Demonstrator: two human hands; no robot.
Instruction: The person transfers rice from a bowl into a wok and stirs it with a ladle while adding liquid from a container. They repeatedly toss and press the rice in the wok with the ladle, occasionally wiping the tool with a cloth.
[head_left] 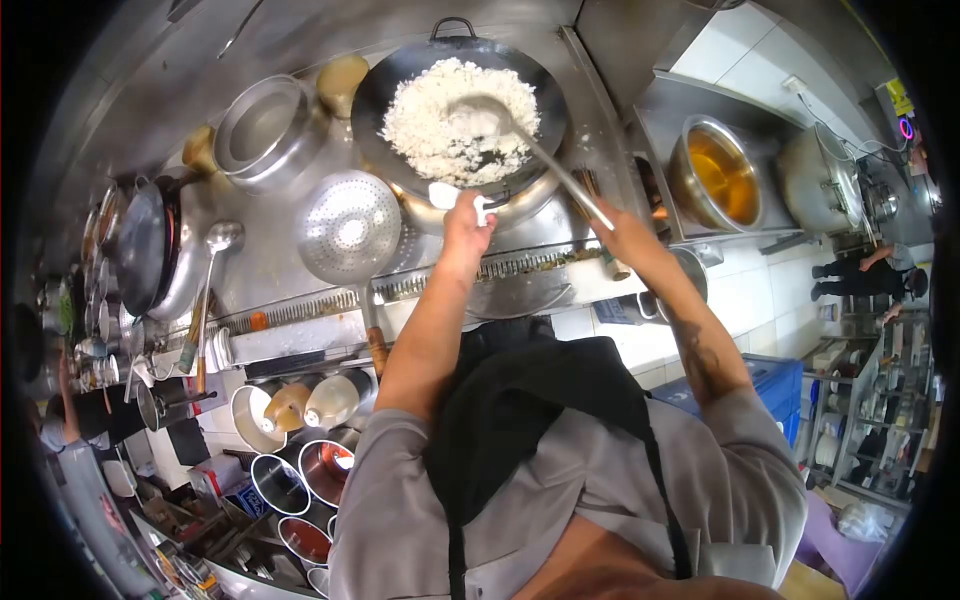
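Note:
A black wok [372, 95] sits on the range, with white rice [430, 110] spread over its bottom. My left hand [466, 230] is closed round the wok's near handle, with a white cloth [445, 195] between. In my right hand [632, 240] is the long handle of a ladle [565, 178]. The ladle's round bowl rests in the rice near the middle of the wok. To the left of my left hand lies a perforated strainer [350, 225] with a wooden handle.
A metal bowl of amber liquid [722, 175] stands at the right, beside a large pot [815, 180]. Stacked metal basins [265, 135] and another ladle [225, 237] are at the left. Sauce containers [303, 540] stand lower left. A person [870, 270] is far right.

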